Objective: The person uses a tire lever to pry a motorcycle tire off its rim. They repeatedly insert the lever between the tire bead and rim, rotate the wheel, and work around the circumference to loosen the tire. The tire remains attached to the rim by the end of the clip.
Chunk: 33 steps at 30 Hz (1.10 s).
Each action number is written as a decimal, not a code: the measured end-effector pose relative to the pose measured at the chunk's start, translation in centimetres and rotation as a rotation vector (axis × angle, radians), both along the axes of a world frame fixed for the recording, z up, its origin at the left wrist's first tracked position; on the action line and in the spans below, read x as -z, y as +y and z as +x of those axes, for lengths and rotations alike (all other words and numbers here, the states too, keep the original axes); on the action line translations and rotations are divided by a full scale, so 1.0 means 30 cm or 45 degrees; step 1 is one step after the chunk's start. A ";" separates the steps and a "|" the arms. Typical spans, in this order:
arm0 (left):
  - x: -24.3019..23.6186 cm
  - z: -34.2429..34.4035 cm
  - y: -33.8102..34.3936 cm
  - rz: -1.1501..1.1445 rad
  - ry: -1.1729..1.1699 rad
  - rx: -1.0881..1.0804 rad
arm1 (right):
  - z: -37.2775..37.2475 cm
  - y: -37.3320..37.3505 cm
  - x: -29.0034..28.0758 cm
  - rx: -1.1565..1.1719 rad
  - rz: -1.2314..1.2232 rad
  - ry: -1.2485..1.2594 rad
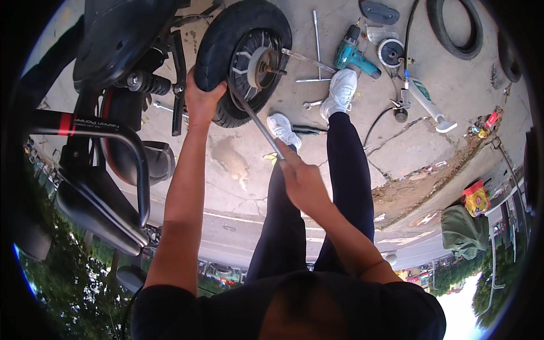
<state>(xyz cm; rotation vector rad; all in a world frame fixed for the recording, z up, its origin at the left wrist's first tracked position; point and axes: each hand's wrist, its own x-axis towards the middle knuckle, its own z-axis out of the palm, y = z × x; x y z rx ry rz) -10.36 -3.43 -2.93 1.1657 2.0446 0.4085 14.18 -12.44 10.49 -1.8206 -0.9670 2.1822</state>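
Head view: I have the fingers of my left hand (203,103) curled over the near side of a black tyre (212,51), the thumb close to the inner edge. The fingers of my right hand (306,184) are closed around a metal bar (263,131), whose far end reaches the edge between tyre and wheel hub (262,65). The wheel is on the pavement (249,187), just right of a black scooter (105,212); I can't tell whether they are joined. Beyond my white shoes (340,93) lie a teal drill (352,55) and a long-shafted wrench (317,34). A white-and-green tube (426,101) lies toward the pavement's broken right edge, near an air hose fitting (403,101).
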 end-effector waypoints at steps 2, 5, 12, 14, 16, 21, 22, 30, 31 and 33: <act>0.015 -0.011 -0.047 0.029 0.063 0.070 | 0.029 0.016 -0.034 -0.048 -0.016 -0.064; 0.016 -0.012 -0.055 0.009 0.002 0.025 | 0.019 -0.003 -0.060 -0.019 0.047 -0.158; 0.017 -0.013 -0.069 0.083 -0.059 0.043 | -0.102 0.016 -0.090 0.040 0.109 -0.189; 0.009 -0.006 -0.062 0.081 -0.054 0.039 | -0.136 0.045 -0.086 0.058 0.102 -0.193; -0.007 0.010 -0.062 0.065 -0.037 0.027 | -0.164 0.060 -0.105 0.062 0.121 -0.198; 0.010 0.027 -0.037 0.075 -0.011 -0.026 | -0.260 0.113 -0.146 0.002 0.145 -0.287; 0.020 0.015 -0.050 0.069 -0.011 -0.059 | -0.278 0.120 -0.143 -0.039 0.139 -0.289; -0.001 0.016 -0.059 -0.015 0.027 -0.114 | 0.091 0.402 0.080 -0.560 0.120 -0.074; 0.003 0.011 -0.060 -0.016 0.043 -0.118 | 0.124 0.440 0.114 -0.640 0.194 -0.063; 0.006 0.006 -0.080 -0.034 0.034 -0.136 | 0.168 0.502 0.155 -0.826 0.224 -0.097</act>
